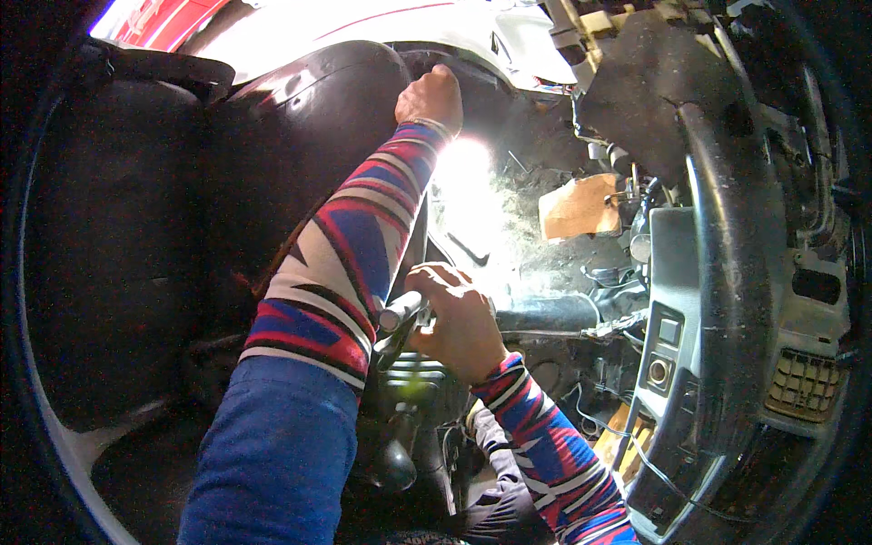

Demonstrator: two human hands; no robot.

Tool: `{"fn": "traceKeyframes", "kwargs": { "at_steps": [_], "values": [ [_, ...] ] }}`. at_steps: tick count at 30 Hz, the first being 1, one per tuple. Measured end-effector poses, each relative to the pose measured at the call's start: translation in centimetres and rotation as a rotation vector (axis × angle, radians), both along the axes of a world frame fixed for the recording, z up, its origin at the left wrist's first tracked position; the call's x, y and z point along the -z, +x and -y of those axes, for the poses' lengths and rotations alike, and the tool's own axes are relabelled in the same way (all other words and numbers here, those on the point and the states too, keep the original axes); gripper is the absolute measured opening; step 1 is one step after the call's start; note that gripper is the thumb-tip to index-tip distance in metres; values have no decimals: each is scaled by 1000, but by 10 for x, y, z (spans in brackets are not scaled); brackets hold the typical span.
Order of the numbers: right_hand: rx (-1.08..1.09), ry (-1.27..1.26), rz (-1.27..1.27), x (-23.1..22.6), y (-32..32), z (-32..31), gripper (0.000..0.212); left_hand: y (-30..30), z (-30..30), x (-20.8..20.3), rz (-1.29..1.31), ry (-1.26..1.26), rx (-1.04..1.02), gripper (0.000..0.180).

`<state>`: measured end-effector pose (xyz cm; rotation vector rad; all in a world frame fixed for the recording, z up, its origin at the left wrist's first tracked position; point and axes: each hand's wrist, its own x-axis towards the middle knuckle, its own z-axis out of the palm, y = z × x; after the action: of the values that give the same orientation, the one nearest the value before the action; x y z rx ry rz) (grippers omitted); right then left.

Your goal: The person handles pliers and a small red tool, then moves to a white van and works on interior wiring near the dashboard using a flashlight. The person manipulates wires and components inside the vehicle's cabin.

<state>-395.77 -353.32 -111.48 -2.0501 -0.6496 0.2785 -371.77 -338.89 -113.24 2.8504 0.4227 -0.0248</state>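
My left hand (431, 102) is stretched far forward, closed like a fist, at the side edge of the black seat (336, 100) near the door opening. Whatever its fingers may grip is hidden. Closer in, my right hand (459, 322) is wrapped round a grey cylindrical tool (396, 313) whose blunt round end points left, close to my left forearm. The rest of that tool is covered by my fingers. Both forearms wear sleeves patterned in red, blue and white.
A glaring patch of light falls on the worn floor (531, 168). A brown cardboard piece (579, 207) lies there beside pedals and loose wires. The stripped dashboard (727, 245) runs along the right. Below my hands stands a gear lever knob (394, 467).
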Motion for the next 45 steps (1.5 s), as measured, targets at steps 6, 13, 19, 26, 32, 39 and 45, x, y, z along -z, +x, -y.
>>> {"fn": "traceKeyframes", "kwargs": {
  "at_steps": [6, 13, 19, 26, 32, 39, 45],
  "values": [
    [16, 77, -13, 10, -11, -6, 53, -13, -17, 17, 48, -21, 104, 28],
    [68, 250, -142, 25, -29, -2, 38, -48, -41, 41, 456, 128, 221, 22],
    [98, 244, -296, 28, -32, -8, 28, -135, -70, -1, 339, -396, 548, 29],
    [86, 152, -140, 17, -43, -15, 32, -139, -85, -23, 343, -483, 594, 38],
    [124, -61, -124, 6, -25, -14, 39, -61, -40, 3, 139, 287, 283, 42],
    [67, 72, -68, 6, -9, -7, 37, -25, -29, 34, -4, 629, 426, 21],
    [74, 138, -40, 13, -12, -6, 38, -56, -49, -20, 230, 131, 324, 30]
  ]
}}
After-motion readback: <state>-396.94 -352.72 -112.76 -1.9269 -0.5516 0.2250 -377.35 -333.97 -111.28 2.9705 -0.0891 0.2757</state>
